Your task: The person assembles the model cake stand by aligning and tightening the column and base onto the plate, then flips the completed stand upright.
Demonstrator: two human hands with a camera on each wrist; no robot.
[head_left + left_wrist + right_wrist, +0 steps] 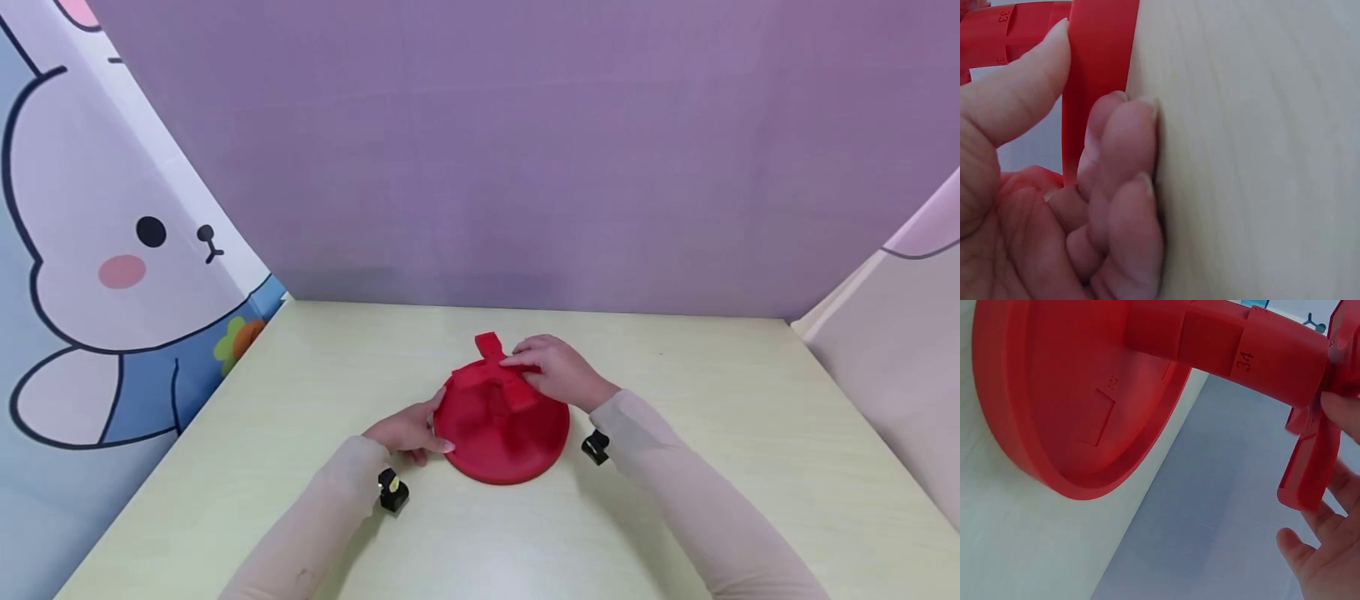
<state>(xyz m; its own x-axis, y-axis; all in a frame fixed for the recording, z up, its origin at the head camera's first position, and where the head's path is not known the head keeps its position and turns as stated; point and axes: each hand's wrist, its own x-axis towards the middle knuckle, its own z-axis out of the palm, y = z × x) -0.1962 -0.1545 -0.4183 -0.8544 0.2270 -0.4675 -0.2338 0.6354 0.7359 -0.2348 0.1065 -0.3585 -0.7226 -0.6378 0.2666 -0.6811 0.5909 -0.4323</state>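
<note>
A pale wooden tabletop (pixel 675 500) stood before purple walls. Right hand (pixel 558 371) fingers pinched the cross-shaped top of one red plastic stand with round base (pixel 498 433), mid-tabletop toward the far edge; the left hand (pixel 408 433), fingers curled, gripped the base's rim. Two black wrist cameras (pixel 392 490) flanked it.

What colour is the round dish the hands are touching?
The round dish is plain red all over, clearest in the right wrist view.
</note>
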